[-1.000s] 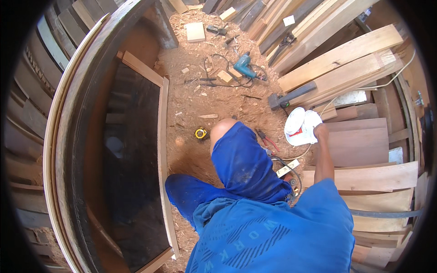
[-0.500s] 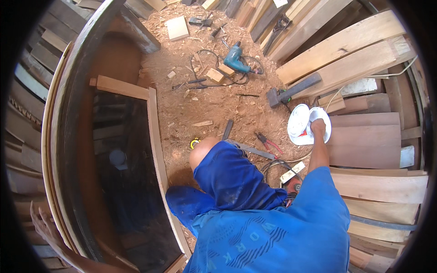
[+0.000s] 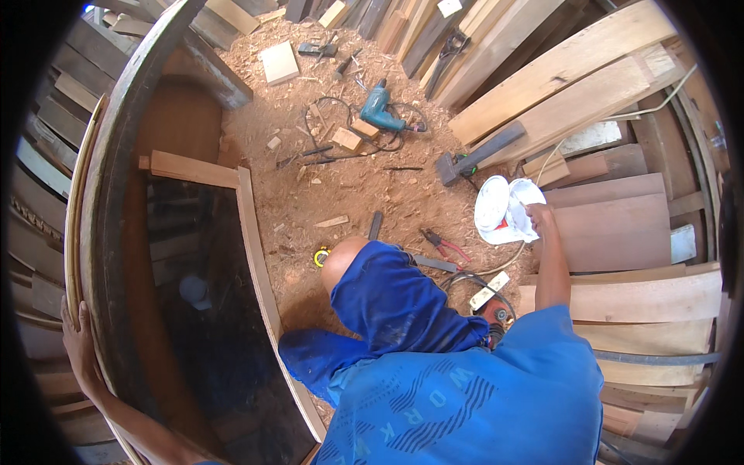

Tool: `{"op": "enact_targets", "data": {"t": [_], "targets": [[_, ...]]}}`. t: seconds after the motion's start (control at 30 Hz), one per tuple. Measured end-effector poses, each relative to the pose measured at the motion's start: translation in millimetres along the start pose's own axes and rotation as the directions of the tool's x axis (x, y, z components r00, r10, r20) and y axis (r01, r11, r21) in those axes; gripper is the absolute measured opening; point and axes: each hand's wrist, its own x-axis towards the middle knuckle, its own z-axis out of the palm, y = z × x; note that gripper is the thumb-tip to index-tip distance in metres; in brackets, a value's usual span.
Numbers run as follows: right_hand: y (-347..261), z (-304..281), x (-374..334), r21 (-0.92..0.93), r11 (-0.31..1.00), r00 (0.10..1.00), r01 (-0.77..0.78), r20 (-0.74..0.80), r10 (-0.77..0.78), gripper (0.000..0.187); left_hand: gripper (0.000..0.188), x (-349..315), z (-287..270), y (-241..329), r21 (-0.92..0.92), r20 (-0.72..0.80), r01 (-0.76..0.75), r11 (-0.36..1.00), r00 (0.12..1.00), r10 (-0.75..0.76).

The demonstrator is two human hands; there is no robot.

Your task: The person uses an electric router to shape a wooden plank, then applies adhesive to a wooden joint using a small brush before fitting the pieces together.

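Note:
My left hand (image 3: 77, 341) lies along the outer edge of a tall dark wooden panel (image 3: 112, 232), fingers stretched out and touching it. Inside the panel's frame, a dark glossy sheet (image 3: 205, 287) is bordered by pale wood strips (image 3: 260, 263). Over on the right, my right hand (image 3: 545, 221) is at the rim of a white plastic tub (image 3: 527, 194), its fingers curled together. Whether something small is between them cannot be made out. The tub's round white lid (image 3: 492, 203) leans beside it on the left.
On the shavings-covered ground lie a teal power drill (image 3: 380, 108), a hammer (image 3: 477, 155), red-handled pliers (image 3: 446, 244), a yellow tape measure (image 3: 321, 256) and a red power tool (image 3: 494, 311). Stacked planks (image 3: 620, 302) line the right side. Cords wind between the tools.
My right hand has drawn back from inside the tub to its rim. My left hand has come onto the panel's edge. The whole view has shifted slightly.

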Motion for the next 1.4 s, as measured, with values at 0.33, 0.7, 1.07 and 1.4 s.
{"op": "enact_targets", "data": {"t": [0.33, 0.7, 1.07, 1.4], "targets": [[64, -54, 45, 0.554, 0.821, 0.978, 0.139, 0.052, -0.201, 0.028, 0.060, -16, -8, 55, -0.095, 0.048, 0.091, 0.991, 0.995, -0.087], [-49, -15, -34, 0.621, 0.769, 0.944, 0.151, 0.141, -0.300, 0.023, 0.068, -89, -57, 7, -0.039, 0.139, 0.155, 0.987, 0.979, -0.148], [-279, 138, -198, 0.702, 0.703, 0.570, 0.114, 0.533, -0.625, 0.025, 0.080, -136, -77, 12, 0.057, 0.139, 0.234, 0.971, 0.961, -0.240], [-414, 318, -310, 0.680, 0.732, 0.264, 0.040, 0.699, -0.664, 0.019, 0.079, -152, -70, 31, 0.132, 0.055, 0.344, 0.929, 0.934, -0.354]]}}
